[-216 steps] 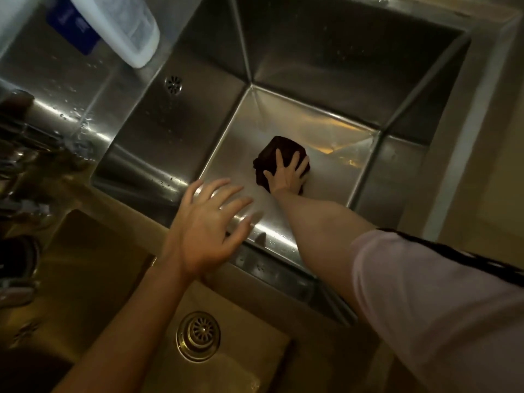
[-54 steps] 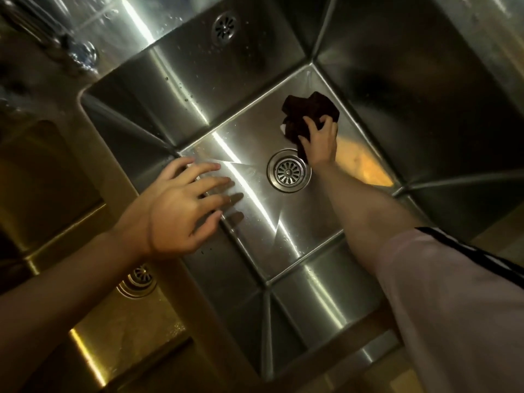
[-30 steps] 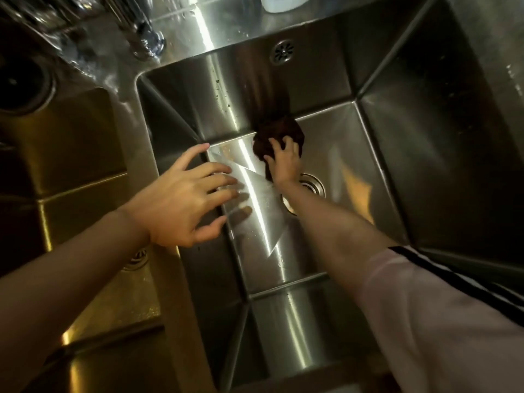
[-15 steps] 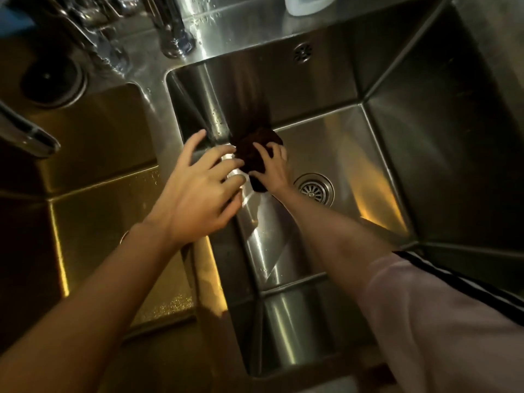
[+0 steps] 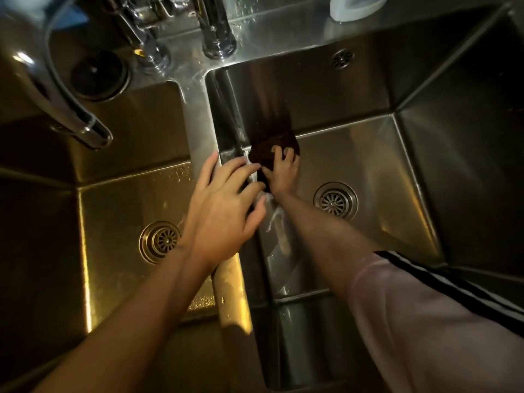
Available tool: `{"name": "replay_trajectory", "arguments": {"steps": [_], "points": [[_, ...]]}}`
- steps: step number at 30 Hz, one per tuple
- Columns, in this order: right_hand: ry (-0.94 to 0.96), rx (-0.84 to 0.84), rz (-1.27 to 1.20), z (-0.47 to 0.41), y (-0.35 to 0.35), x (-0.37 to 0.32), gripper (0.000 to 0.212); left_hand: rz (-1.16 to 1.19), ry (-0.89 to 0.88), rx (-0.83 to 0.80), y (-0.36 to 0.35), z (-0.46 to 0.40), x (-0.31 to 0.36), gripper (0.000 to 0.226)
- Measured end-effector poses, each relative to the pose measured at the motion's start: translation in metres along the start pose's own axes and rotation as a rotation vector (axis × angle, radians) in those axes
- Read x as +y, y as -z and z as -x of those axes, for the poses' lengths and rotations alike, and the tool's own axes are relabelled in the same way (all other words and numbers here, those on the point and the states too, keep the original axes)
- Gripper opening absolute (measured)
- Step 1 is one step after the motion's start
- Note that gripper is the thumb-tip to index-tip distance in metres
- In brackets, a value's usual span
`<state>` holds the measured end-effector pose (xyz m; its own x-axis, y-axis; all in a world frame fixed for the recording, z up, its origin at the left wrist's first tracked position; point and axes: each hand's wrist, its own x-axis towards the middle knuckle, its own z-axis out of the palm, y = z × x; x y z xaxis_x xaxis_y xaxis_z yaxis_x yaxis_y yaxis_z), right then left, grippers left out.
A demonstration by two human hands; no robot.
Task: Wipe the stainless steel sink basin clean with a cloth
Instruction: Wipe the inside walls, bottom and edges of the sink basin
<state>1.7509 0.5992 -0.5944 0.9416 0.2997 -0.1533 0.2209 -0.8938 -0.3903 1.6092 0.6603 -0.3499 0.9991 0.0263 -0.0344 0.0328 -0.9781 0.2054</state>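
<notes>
A dark brown cloth (image 5: 268, 150) lies in the far left corner of the right stainless steel sink basin (image 5: 377, 165), on its floor. My right hand (image 5: 283, 173) presses on the cloth with fingers curled over it, arm reaching down into the basin. My left hand (image 5: 224, 205) hovers over the divider (image 5: 198, 123) between the two basins, fingers spread, holding nothing. Its fingertips hide part of the basin's left wall. The basin's round drain (image 5: 335, 200) sits just right of my right wrist.
A second basin (image 5: 119, 199) with its own drain (image 5: 160, 241) lies to the left. A curved tap spout (image 5: 65, 106) hangs over it. Tap bases (image 5: 218, 38) and a white bottle (image 5: 357, 5) stand on the wet back ledge. An overflow hole (image 5: 342, 58) marks the back wall.
My right hand has slid the cloth from the far right of the basin floor, past the drain, to the far left corner. My left hand stayed over the divider.
</notes>
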Motion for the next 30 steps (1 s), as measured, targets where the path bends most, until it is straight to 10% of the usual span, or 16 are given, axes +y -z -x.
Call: {"name": "replay_trajectory", "arguments": {"steps": [12, 30], "points": [[-0.228, 0.127, -0.536, 0.002, 0.005, -0.029, 0.033, -0.017, 0.019, 0.029, -0.001, -0.001, 0.0, 0.039], [0.118, 0.367, -0.953, 0.029, 0.138, -0.075, 0.034, -0.046, 0.088, 0.093, -0.001, 0.003, 0.002, 0.057]]}}
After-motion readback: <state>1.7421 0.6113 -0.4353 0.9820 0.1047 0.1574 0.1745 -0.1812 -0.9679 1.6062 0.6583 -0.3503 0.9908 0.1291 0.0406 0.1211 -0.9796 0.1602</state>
